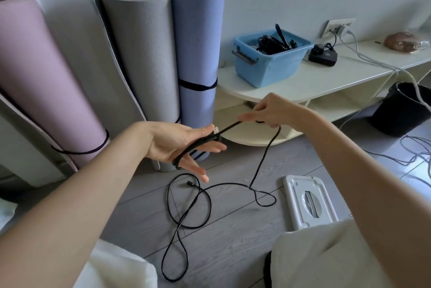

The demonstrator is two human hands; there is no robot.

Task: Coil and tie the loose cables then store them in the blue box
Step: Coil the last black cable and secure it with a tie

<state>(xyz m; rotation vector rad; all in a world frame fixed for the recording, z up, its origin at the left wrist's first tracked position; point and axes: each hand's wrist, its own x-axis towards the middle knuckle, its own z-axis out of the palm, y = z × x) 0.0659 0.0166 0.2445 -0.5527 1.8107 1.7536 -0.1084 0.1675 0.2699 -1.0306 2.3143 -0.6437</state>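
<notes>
Left hand (179, 145) flat-fingered inside black cable (263, 157) loop; right hand (268, 111) pinching cable above bare floor (233, 241); blue box (268, 70) near shelf (303, 84) top's rounded left edge.

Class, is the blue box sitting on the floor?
No, the blue box sits on the white shelf, above the floor.

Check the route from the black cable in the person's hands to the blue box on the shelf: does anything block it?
Nothing visible does. The black cable is held between the left hand and right hand; the blue box sits open-topped on the white shelf beyond, already holding cables.
</notes>
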